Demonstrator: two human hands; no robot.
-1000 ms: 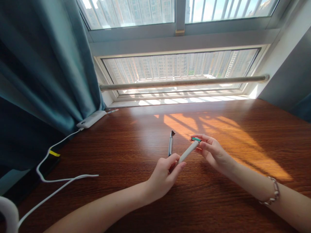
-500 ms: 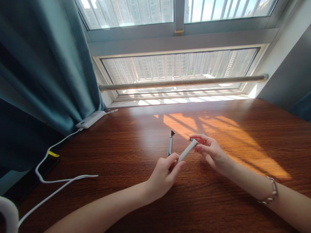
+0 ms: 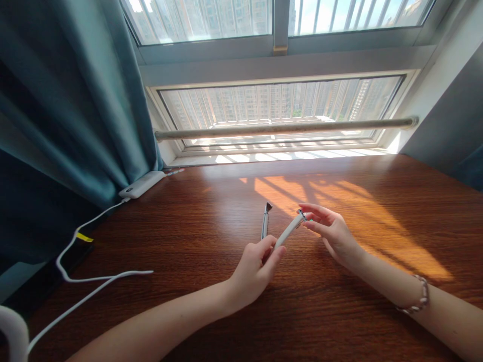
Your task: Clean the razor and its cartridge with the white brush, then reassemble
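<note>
Looks like a home, probably a room in a high-rise flat; bedroom or study, cannot tell which. Window (image 3: 281, 65) along the far side; through it, tower blocks (image 3: 260, 100) seen from well up, behind upright bars. Pale rail (image 3: 283, 129) crosses the lower pane. Heavy blue-teal curtain (image 3: 75, 90) at left, household sort. Reddish-brown wood-grain tabletop (image 3: 188, 216) reaches the sill, sunlight across it. White device (image 3: 142, 185) by the curtain, white cable (image 3: 143, 272) trailing loose. Razor-like tool (image 3: 265, 220) on the wood: personal grooming item.
</note>
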